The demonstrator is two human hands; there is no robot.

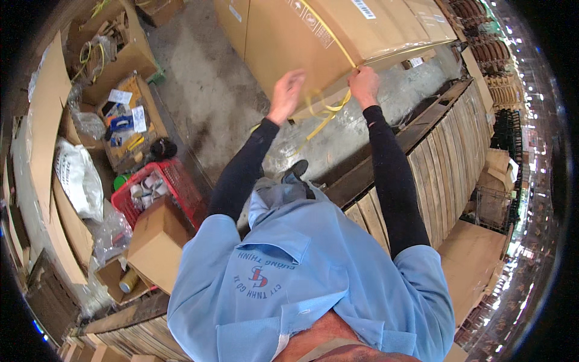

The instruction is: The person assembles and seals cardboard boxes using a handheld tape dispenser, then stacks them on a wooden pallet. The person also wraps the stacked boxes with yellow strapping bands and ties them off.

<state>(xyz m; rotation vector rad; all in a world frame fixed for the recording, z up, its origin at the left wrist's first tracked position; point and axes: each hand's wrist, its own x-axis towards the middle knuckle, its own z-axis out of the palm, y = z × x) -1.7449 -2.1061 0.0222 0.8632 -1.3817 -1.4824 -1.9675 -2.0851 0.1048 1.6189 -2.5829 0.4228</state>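
A large brown cardboard box (271, 51) stands in front of me with a yellow strap (342, 104) running over its top and along its side. At the box's near top corner my right hand (363, 86) is closed on the strap, its fingers pinched together. Loose lengths of the strap loop and hang below that hand. Off to the left, my left hand (286, 95) is raised beside the box's near face, slightly blurred, fingers stretched out and apart from the strap. Nothing shows in it.
A row of wooden slats (437, 163) runs along my right. To my left stand a red plastic basket (196, 193) of small rolls, an open carton (160, 130) with tools and labels, a white sack (81, 181) and tall cardboard sheets (47, 120). Clear plastic film (386, 96) lies beyond the slats.
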